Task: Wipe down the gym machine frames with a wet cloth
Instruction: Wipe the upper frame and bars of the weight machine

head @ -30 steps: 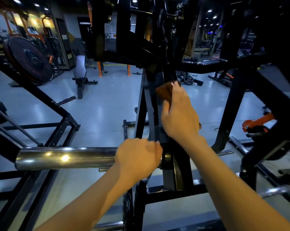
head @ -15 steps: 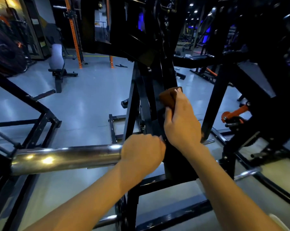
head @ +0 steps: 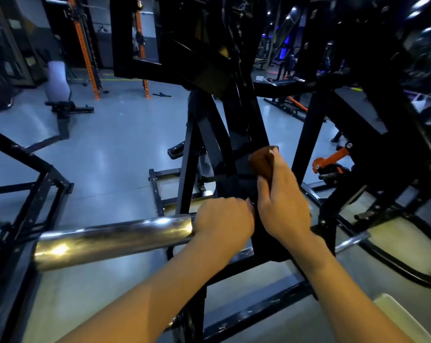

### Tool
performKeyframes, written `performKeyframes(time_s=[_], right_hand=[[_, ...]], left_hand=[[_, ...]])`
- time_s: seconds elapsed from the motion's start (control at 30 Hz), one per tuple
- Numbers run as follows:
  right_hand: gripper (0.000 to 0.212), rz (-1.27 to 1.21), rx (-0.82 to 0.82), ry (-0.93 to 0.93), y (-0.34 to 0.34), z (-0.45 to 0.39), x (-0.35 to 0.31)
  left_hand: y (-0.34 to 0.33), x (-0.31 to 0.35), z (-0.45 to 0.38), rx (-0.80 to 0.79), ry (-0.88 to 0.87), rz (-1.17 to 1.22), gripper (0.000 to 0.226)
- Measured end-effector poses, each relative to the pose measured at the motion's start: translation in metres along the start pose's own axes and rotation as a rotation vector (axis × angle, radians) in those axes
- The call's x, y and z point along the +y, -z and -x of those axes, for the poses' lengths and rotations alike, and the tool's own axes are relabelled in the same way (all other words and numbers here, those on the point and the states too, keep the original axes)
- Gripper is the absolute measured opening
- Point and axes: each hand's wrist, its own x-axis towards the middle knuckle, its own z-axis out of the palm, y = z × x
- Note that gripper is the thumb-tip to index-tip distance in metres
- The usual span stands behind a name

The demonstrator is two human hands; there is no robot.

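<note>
A black gym machine frame (head: 244, 125) rises in front of me, with slanted uprights meeting at the centre. My right hand (head: 281, 204) grips a brown cloth (head: 261, 162) and presses it against one black upright. Only the cloth's upper end shows above my fingers. My left hand (head: 224, 221) is curled round the inner end of a shiny chrome weight sleeve (head: 110, 241) that sticks out to the left. The two hands are almost touching.
Black frame bars (head: 43, 194) of another machine stand at the left. A grey-padded bench (head: 58, 82) and orange rack posts (head: 85, 50) are further back on the shiny grey floor (head: 115, 149). An orange-handled part (head: 333, 157) sits at the right, amid more black frame.
My right hand and the cloth have slid down the upright, closer to my left hand. My left hand keeps its grip on the chrome sleeve. My view has shifted right and nearer.
</note>
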Motion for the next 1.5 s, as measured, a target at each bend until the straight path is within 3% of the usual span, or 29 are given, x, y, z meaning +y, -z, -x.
performKeyframes(time_s=[0.2, 0.37, 0.43, 0.5, 0.7, 0.87, 1.0, 1.13, 1.27, 1.37, 1.5], right_hand=[[0.058, 0.063, 0.024, -0.027, -0.015, -0.074, -0.019], [0.062, 0.035, 0.018, -0.027, 0.003, 0.033, -0.002], [0.062, 0.044, 0.032, -0.021, 0.006, 0.050, 0.003], [0.062, 0.052, 0.037, -0.062, 0.002, 0.027, -0.002], [0.058, 0.068, 0.033, -0.049, -0.014, -0.067, -0.016], [0.062, 0.085, 0.002, -0.089, -0.002, 0.007, 0.000], [0.063, 0.092, -0.028, -0.081, 0.009, 0.056, 0.008], [0.061, 0.076, -0.043, -0.096, 0.006, 0.021, -0.001], [0.057, 0.055, -0.039, -0.090, -0.002, -0.039, -0.011], [0.056, 0.052, -0.040, -0.072, -0.004, -0.038, -0.009], [0.050, -0.198, -0.120, -0.127, 0.010, -0.002, 0.010]], left_hand=[[0.004, -0.002, 0.004, 0.003, -0.039, -0.054, 0.049], [0.006, 0.000, 0.005, 0.022, -0.038, -0.028, 0.034], [0.004, 0.003, 0.005, 0.035, -0.068, -0.011, 0.042], [0.002, 0.001, 0.003, -0.004, -0.047, -0.023, 0.033], [0.007, -0.001, 0.005, -0.042, -0.057, -0.084, 0.044], [0.007, 0.001, 0.004, -0.074, -0.016, -0.079, 0.031], [0.007, 0.004, 0.007, -0.013, -0.044, -0.036, 0.039], [0.003, 0.003, 0.004, -0.018, -0.035, -0.087, 0.033], [0.002, 0.002, 0.004, 0.016, -0.024, -0.063, 0.044], [0.006, 0.003, 0.004, 0.000, 0.001, -0.051, 0.049], [0.006, 0.003, 0.004, 0.001, -0.024, -0.096, 0.041]])
